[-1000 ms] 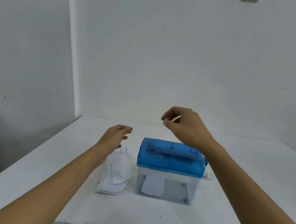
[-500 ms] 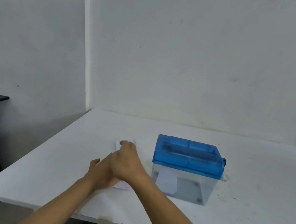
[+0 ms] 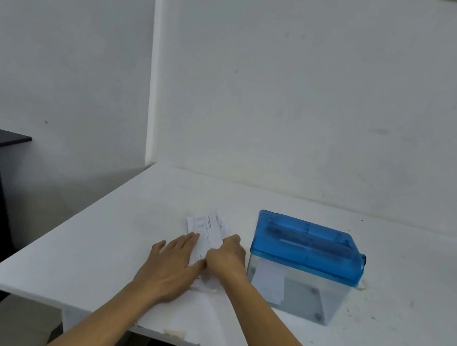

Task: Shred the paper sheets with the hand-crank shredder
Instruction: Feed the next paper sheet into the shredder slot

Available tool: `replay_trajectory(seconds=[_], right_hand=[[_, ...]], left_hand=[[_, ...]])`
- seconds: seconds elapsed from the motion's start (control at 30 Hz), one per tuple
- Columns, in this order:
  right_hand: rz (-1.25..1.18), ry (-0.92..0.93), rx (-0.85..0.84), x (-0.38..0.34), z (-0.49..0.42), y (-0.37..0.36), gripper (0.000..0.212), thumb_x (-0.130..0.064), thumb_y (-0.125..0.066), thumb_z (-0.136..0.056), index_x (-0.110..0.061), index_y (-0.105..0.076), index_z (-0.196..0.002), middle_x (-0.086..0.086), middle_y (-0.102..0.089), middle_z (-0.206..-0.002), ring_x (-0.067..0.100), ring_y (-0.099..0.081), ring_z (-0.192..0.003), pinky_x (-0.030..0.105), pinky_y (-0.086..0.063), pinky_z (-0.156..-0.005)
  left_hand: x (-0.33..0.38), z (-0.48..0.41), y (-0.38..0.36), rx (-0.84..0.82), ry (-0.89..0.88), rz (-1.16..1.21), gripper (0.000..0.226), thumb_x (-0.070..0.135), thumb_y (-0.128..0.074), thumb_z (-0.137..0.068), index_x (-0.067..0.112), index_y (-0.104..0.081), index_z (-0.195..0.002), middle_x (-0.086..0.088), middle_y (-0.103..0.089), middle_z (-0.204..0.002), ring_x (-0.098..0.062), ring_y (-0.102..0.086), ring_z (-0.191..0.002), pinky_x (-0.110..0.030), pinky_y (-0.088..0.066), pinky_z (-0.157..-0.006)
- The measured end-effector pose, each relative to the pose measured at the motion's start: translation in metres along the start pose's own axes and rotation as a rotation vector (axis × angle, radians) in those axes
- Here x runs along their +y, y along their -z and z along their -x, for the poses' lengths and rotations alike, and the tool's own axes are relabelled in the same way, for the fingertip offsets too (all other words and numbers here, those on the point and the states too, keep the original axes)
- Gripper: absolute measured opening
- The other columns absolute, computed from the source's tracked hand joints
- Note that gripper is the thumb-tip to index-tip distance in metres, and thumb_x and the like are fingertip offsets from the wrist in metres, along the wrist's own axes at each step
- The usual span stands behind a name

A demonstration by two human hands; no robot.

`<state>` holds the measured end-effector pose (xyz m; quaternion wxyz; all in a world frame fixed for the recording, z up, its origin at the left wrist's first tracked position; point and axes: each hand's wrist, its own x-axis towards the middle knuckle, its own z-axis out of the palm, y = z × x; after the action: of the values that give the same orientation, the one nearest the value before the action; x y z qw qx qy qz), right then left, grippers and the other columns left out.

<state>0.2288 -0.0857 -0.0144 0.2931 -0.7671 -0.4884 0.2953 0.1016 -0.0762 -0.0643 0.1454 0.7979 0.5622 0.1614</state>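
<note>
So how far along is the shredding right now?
Barely begun. Done: nothing certain; the shredder's clear bin shows one white piece, no strips. In hand: the left hand presses flat on the stack of paper sheets while the right hand pinches the top sheet. Left: feed it into the blue lid, crank, then repeat for the stack.

Both bare forearms stretch forward and converge on the paper sheets (image 3: 208, 231). The left hand (image 3: 173, 266) lies flat, palm down and fingers straight, on the left side of the sheets. The right hand (image 3: 227, 259), knuckles up and fingers curled, pinches their right edge, close against the left hand.
</note>
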Motion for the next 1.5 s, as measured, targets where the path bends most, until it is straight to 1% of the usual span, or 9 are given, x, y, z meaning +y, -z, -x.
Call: replay_trajectory(seconds=[0.13, 0.33, 0.43, 0.6, 0.73, 0.93, 1.1, 1.37, 1.5], right_hand=[[-0.053, 0.011, 0.027, 0.000, 0.000, 0.000, 0.041, -0.006, -0.051, -0.099, -0.008, -0.035, -0.137, 0.012, -0.050, -0.140, 0.029, -0.055, -0.124, 0.036, -0.054, -0.097], [-0.123, 0.050, 0.047, 0.002, 0.004, 0.005, 0.027, -0.011, -0.041, -0.104, -0.006, -0.043, -0.131, 0.012, -0.052, -0.138, 0.027, -0.056, -0.121, 0.029, -0.052, -0.094], [-0.185, 0.080, 0.070, 0.006, 0.005, 0.004, 0.027, -0.013, -0.041, -0.102, -0.003, -0.051, -0.126, 0.017, -0.058, -0.128, 0.030, -0.059, -0.113, 0.035, -0.051, -0.090], [-0.156, 0.056, 0.011, 0.004, 0.005, 0.005, 0.024, -0.017, -0.041, -0.106, -0.012, -0.046, -0.129, 0.007, -0.058, -0.131, 0.016, -0.058, -0.094, 0.015, -0.047, -0.057], [-0.124, 0.064, 0.024, 0.005, 0.005, 0.004, 0.021, -0.018, -0.040, -0.107, -0.010, -0.045, -0.125, 0.007, -0.057, -0.129, 0.013, -0.054, -0.089, 0.013, -0.042, -0.052], [-0.165, 0.094, 0.025, 0.005, 0.002, 0.002, 0.025, -0.029, -0.038, -0.108, -0.010, -0.052, -0.117, 0.003, -0.059, -0.111, 0.006, -0.053, -0.071, 0.011, -0.036, -0.046], [-0.309, 0.071, -0.036, 0.005, 0.004, 0.005, 0.024, -0.025, -0.061, -0.099, -0.017, -0.049, -0.118, -0.001, -0.063, -0.120, 0.007, -0.058, -0.077, 0.010, -0.040, -0.045], [-0.352, 0.062, -0.026, 0.003, 0.006, 0.006, 0.028, -0.016, -0.057, -0.100, -0.019, -0.049, -0.127, 0.002, -0.059, -0.135, 0.012, -0.055, -0.089, 0.012, -0.041, -0.043], [-0.346, 0.066, -0.035, 0.004, 0.007, 0.007, 0.023, -0.016, -0.056, -0.101, -0.019, -0.050, -0.123, 0.001, -0.061, -0.131, 0.009, -0.054, -0.077, 0.009, -0.037, -0.039]], left_hand=[[-0.001, 0.001, 0.001, 0.057, 0.013, 0.143, 0.053, 0.041, -0.015, -0.108, 0.029, -0.013, -0.160, 0.012, -0.022, -0.164, -0.004, -0.021, -0.148, -0.030, -0.007, -0.123], [-0.009, -0.009, -0.001, 0.177, 0.096, 0.347, 0.062, 0.060, -0.022, -0.101, 0.027, -0.039, -0.151, 0.007, -0.043, -0.153, -0.016, -0.041, -0.137, -0.038, -0.031, -0.116], [-0.011, -0.014, -0.001, 0.244, 0.151, 0.376, 0.048, 0.050, -0.035, -0.103, 0.019, -0.056, -0.132, 0.003, -0.049, -0.136, -0.017, -0.044, -0.125, -0.032, -0.035, -0.100], [-0.021, -0.026, -0.004, 0.317, 0.185, 0.497, 0.027, 0.043, -0.052, -0.098, 0.022, -0.070, -0.095, 0.002, -0.059, -0.112, -0.016, -0.059, -0.102, -0.040, -0.049, -0.092], [-0.023, -0.031, -0.005, 0.352, 0.218, 0.517, 0.030, 0.045, -0.056, -0.095, 0.026, -0.069, -0.076, 0.002, -0.067, -0.092, -0.014, -0.064, -0.082, -0.037, -0.053, -0.077], [-0.022, -0.030, -0.004, 0.350, 0.228, 0.496, 0.034, 0.051, -0.054, -0.093, 0.027, -0.068, -0.075, 0.005, -0.067, -0.089, -0.012, -0.065, -0.078, -0.035, -0.053, -0.071], [-0.019, -0.029, -0.001, 0.347, 0.211, 0.522, 0.036, 0.054, -0.056, -0.095, 0.025, -0.072, -0.080, 0.007, -0.064, -0.096, -0.013, -0.065, -0.084, -0.037, -0.054, -0.076], [-0.015, -0.026, 0.003, 0.365, 0.179, 0.596, 0.042, 0.044, -0.048, -0.102, 0.014, -0.067, -0.081, -0.004, -0.063, -0.090, -0.020, -0.063, -0.082, -0.043, -0.051, -0.078], [-0.017, -0.026, 0.002, 0.363, 0.165, 0.624, 0.042, 0.041, -0.044, -0.105, 0.013, -0.063, -0.079, -0.006, -0.064, -0.086, -0.022, -0.062, -0.081, -0.042, -0.049, -0.073]])
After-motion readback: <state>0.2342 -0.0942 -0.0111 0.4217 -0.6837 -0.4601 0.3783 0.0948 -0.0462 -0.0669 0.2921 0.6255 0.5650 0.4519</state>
